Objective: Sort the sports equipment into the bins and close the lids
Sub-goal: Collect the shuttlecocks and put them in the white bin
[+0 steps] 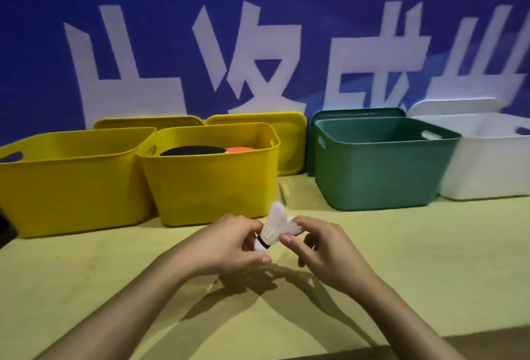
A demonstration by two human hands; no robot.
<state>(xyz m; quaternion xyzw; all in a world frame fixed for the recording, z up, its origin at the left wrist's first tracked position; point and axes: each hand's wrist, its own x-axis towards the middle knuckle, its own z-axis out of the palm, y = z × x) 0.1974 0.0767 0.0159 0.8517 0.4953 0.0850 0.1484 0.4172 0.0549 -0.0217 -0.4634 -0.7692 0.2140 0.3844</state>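
- Shuttlecock [274, 229]: white feathers, white cork with a black band, held above the near middle of the table [401, 273], clear of the surface. Cork end points down-left, feathers up-right.
- Left hand [229, 245]: fingers curled round the cork end, pinching it. Right hand [321, 248]: fingertips pinched on the feather skirt. Both have hold of the same item.
- Bins in a row along the far edge, all open-topped: left yellow bin [71, 184], middle yellow bin [212, 184], green bin [381, 173], white bin [487, 170].
- Middle yellow bin already holds a black round item [192, 151] and something orange-red [239, 149]; likely paddles, can't confirm. Can't see the floors of the other three bins from this angle.
- Lids stand behind the bins against the backdrop: two yellow lids [258, 119], a green lid [358, 113], a white lid [453, 106]. None fitted.
- Step, my read: sorting phase, shuttlecock in hand, bin not yet chosen.
- Next move calls for: release one hand, carry it over a bin rim without crushing the feathers, drop it in. Which bin is a guess; not the middle yellow one if that's for paddles.
- All four lids remain to be fitted.
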